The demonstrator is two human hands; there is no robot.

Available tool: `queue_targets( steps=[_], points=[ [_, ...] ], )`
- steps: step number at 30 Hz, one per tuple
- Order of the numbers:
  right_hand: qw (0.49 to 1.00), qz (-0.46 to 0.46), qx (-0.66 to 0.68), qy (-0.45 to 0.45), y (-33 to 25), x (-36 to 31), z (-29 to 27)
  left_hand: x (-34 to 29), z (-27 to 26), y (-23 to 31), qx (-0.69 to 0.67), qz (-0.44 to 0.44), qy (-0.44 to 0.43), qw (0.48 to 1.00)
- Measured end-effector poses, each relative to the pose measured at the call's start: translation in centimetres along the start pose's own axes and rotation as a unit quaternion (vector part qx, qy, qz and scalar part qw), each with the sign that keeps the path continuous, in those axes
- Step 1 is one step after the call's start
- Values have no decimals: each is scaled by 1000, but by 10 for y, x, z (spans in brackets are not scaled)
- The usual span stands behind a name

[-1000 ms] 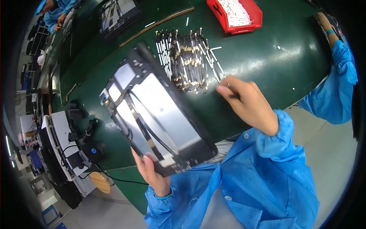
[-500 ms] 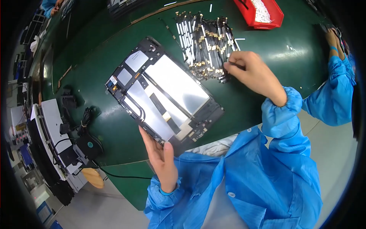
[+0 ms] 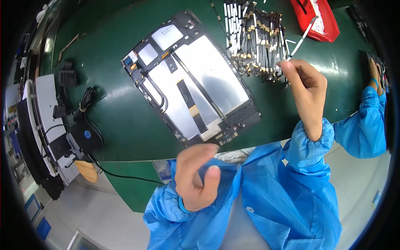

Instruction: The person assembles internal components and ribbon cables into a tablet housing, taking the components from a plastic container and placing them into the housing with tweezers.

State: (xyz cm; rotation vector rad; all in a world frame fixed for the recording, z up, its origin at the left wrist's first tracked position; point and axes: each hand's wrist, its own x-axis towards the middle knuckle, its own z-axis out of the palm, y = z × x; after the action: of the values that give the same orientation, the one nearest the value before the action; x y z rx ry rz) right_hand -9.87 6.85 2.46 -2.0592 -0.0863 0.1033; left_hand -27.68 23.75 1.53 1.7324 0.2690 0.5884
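Observation:
A thin flex cable (image 3: 302, 40), mostly white with a dark bent tip, is pinched between the thumb and fingers of my right hand (image 3: 309, 93). It points up and away, above the table beside a pile of similar black, white and gold flex cables (image 3: 258, 39). To the left of the pile lies an opened tablet (image 3: 214, 79), slanted, its silver battery panels, dark frame and inner ribbon facing up. Just off the tablet's near edge is my left hand (image 3: 196, 177), its fingers curved, thumb apart and nothing in its grasp.
A red bin (image 3: 329, 27) with small white pieces stands at the far right. Bundled black cable (image 3: 85, 100) and a black device (image 3: 85, 133) sit at the left of the green table (image 3: 112, 133). Another person's blue sleeve (image 3: 366, 121) is at right.
My left hand has come off the tablet's near edge. My right hand has lifted a flex cable from beside the pile. The whole view has shifted somewhat.

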Motion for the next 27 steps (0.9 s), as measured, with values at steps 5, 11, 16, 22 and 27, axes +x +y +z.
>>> queue_targets(
  steps=[5, 11, 16, 22, 27],
  points=[
    [978, -103, 81, -160, -25, -43, 9, 6, 8, 12, -208, -198, -112, 951],
    [936, -100, 149, -302, -30, -73, 23, -2, -1, 0, -359, -291, -172, 870],
    [928, -72, 186, -314, -28, -78, 31, -10, -7, 3, -397, -339, -162, 837],
    [855, 1, 311, -415, -25, -72, 33, -6, -32, -2, -479, -387, -267, 741],
    [873, -55, 201, -440, -40, -65, 48, -25, -58, -14, -379, -328, -183, 846]
  ],
)
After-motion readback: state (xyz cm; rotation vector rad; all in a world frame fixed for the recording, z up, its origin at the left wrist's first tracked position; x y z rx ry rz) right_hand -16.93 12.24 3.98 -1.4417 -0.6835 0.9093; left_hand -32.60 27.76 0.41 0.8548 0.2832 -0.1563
